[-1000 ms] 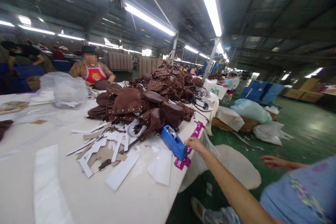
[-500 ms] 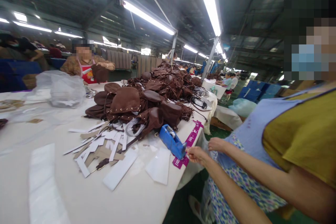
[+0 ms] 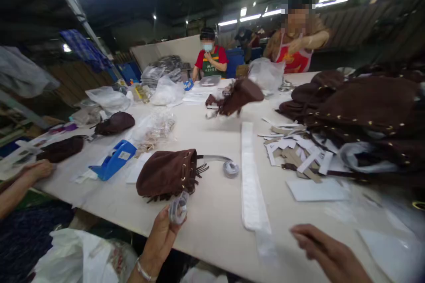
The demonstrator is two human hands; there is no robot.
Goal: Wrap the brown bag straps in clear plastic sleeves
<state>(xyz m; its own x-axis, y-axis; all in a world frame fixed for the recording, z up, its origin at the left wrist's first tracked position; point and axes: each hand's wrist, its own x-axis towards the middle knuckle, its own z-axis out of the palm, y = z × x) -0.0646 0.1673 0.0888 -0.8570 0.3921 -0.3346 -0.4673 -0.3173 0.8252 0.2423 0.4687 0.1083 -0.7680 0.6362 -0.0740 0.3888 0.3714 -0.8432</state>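
Observation:
My left hand [image 3: 161,234], a bracelet at its wrist, is closed around a coiled strap [image 3: 178,208] that looks wrapped in clear plastic. Just beyond that coil, a brown drawstring bag [image 3: 166,172] with gold eyelets and fringe lies on its side on the table. From the bag's mouth a strap runs right to a second wrapped coil [image 3: 230,169]. My right hand [image 3: 327,250] hovers over the front of the table at right, fingers stretched out and holding nothing. Farther back, another brown bag [image 3: 242,95] is blurred and seems to be off the tabletop.
Brown bags are piled [image 3: 368,101] at right, beside paper and card strips [image 3: 299,150]. A long white strip [image 3: 251,185] lies mid-table. Left stands a blue tape dispenser [image 3: 114,159], near a co-worker's hand [image 3: 40,169]. Two people [image 3: 212,59] are across the table. A plastic bag [image 3: 89,256] is below the edge.
The view has swung left, away from the co-worker at the tape dispenser on the right. Both my hands have come into view, the left with the coiled strap. A blurred bag now appears mid-table.

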